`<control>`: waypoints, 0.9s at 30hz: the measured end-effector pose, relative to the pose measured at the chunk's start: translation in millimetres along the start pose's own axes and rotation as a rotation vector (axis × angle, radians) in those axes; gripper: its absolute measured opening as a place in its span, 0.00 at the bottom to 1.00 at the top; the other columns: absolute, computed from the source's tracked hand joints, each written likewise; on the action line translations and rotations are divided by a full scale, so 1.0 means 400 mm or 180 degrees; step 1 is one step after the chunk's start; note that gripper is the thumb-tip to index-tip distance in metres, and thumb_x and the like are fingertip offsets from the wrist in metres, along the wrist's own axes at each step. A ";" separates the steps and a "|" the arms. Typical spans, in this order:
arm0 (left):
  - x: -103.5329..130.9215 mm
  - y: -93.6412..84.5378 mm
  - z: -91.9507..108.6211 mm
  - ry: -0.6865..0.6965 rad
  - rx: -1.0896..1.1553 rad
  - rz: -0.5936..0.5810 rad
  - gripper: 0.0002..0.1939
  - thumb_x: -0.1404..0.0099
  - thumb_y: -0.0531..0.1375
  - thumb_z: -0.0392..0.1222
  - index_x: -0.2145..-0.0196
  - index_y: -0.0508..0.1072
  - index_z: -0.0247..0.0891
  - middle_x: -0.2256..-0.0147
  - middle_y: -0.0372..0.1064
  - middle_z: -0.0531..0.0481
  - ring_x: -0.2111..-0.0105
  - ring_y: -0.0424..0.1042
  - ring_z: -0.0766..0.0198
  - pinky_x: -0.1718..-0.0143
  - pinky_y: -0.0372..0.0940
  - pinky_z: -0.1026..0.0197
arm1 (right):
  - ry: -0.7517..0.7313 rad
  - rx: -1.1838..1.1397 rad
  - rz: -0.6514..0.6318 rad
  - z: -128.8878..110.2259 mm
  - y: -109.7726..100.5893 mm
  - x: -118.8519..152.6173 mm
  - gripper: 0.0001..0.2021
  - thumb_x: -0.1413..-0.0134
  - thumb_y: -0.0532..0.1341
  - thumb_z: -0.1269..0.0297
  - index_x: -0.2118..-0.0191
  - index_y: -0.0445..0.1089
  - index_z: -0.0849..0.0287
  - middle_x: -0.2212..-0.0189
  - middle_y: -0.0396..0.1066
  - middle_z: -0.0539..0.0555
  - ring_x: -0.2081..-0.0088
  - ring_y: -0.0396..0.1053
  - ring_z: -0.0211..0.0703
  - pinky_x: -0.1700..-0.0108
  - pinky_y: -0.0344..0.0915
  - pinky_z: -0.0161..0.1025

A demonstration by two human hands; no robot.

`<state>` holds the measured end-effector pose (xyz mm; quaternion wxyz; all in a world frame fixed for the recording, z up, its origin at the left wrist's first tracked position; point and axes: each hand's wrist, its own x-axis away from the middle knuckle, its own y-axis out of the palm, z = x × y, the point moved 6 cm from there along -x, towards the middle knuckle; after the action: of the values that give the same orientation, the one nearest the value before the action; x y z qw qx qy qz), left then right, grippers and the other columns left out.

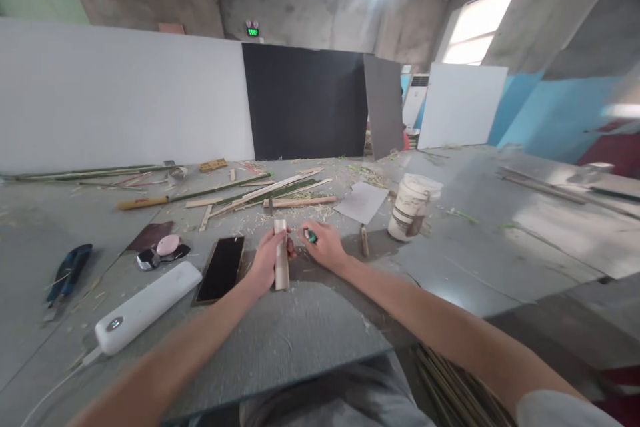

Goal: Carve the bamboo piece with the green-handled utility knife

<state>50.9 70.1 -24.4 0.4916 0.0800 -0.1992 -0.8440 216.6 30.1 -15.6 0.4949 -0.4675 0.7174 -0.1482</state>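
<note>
My left hand (261, 261) is closed around a pale, flat strip of wood or bamboo (282, 268), held roughly lengthwise away from me just over the table. Right beside it, my right hand (326, 245) is curled around a small tool with a green handle (311, 235); its working end is too small and blurred to make out. The right fingers are close to the strip's right side, and I cannot tell whether the tool touches it. A dark phone (221, 270) lies by my left wrist. Beyond both hands are loose bamboo strips (270, 193) and scattered shavings.
On the left lie a white power bank (150, 307) with a cable, blue-handled pliers or cutters (70, 277) and a pink round object (169, 245). A yellow-handled tool (143, 203) lies farther back. A white bucket (407, 210) and a paper sheet (363, 202) are right of centre.
</note>
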 end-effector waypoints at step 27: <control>-0.153 -0.038 0.063 0.0424 0.0253 0.0650 0.30 0.14 0.66 0.61 0.68 0.65 0.41 0.77 0.47 0.65 0.80 0.45 0.74 0.77 0.47 0.67 | 0.0631 0.1474 -0.0725 0.012 0.072 -0.146 0.21 0.15 0.71 0.48 0.32 0.80 0.56 0.36 0.82 0.62 0.38 0.83 0.57 0.34 0.83 0.60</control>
<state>61.2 136.2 -11.4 0.5835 0.1346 -0.2065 -0.7738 210.0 94.1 -3.9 0.4961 -0.4028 0.6521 -0.4079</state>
